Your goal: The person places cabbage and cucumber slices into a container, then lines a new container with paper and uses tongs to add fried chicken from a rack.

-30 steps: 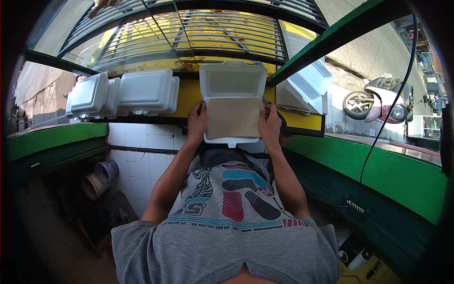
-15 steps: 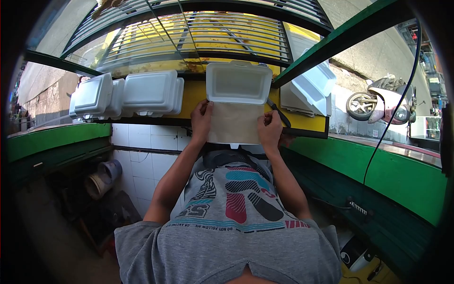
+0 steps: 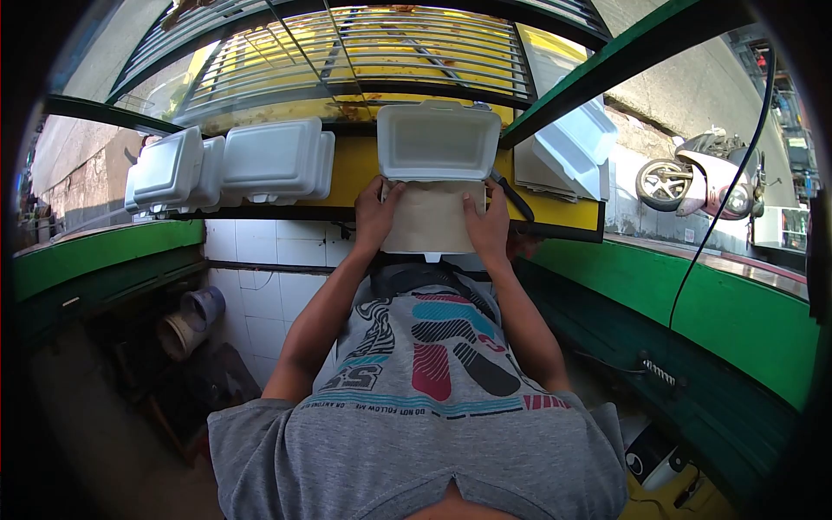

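A white foam takeout box (image 3: pixel 438 143) stands with its lid raised at the counter's front edge in the head view. A sheet of brown food paper (image 3: pixel 431 217) covers its lower half. My left hand (image 3: pixel 374 214) grips the box's left side, the thumb over the paper's edge. On the opposite side my right hand (image 3: pixel 489 218) is closed the same way, its thumb pressed on the paper near the top right corner. The fingers under and outside the box are mostly hidden. A black-handled tool (image 3: pixel 515 198) lies just right of my right hand.
Closed foam boxes (image 3: pixel 270 160) stand in stacks on the left of the yellow counter (image 3: pixel 354 173). More open foam boxes (image 3: pixel 579 143) and a pile of paper sheets (image 3: pixel 539 176) sit on the right. A glass case with a slatted rack (image 3: pixel 364 56) rises behind, and a green post (image 3: pixel 607 74) slants at right.
My right hand has gone from a pinch at the paper's right edge to a grip along the box's side, thumb on the paper. My left thumb has moved inward over the paper.
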